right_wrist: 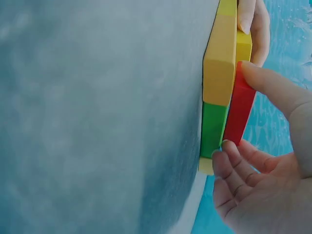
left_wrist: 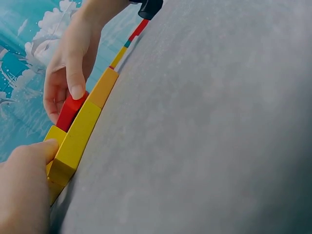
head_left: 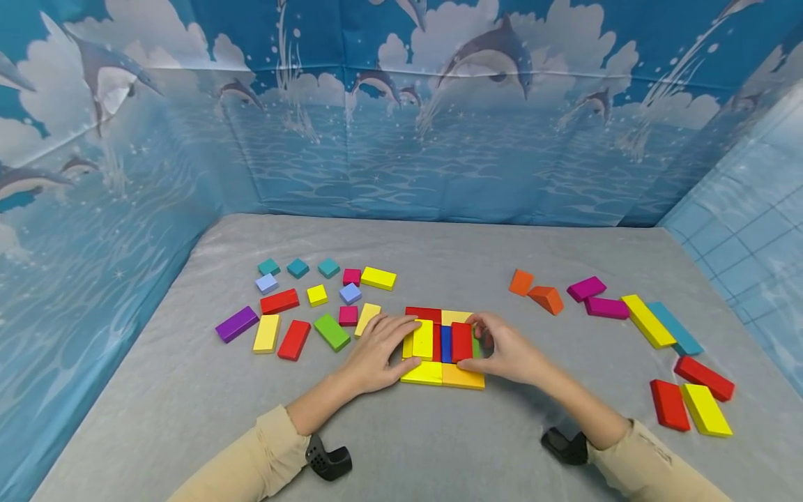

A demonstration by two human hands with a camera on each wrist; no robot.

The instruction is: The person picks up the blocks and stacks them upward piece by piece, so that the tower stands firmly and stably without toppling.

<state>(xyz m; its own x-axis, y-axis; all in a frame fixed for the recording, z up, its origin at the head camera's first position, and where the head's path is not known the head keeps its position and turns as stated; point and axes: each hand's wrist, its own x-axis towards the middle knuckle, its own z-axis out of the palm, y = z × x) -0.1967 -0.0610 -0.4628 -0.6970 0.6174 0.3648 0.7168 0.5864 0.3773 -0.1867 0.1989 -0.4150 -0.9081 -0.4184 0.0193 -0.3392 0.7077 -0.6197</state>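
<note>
In the head view, flat blocks form a rectangle on the cloth: a yellow block [head_left: 422, 373] and an orange block [head_left: 463, 376] in front, red [head_left: 423, 313] and pale yellow behind, with a blue block [head_left: 446, 344] in the middle. On top at the left lies a yellow block [head_left: 423, 339], held at its ends between thumb and fingers of my left hand [head_left: 376, 354]. My right hand [head_left: 509, 351] pinches a red block [head_left: 461, 341] by its ends over the right side. Beneath it, a green block [right_wrist: 213, 129] shows in the right wrist view.
Loose blocks lie to the left, among them a purple block [head_left: 237, 324] and a green block [head_left: 332, 332]. Orange pieces [head_left: 546, 300], magenta blocks [head_left: 606, 308] and a long blue block [head_left: 675, 328] lie right. A dolphin-print curtain [head_left: 401, 160] hangs behind the grey cloth [head_left: 439, 446].
</note>
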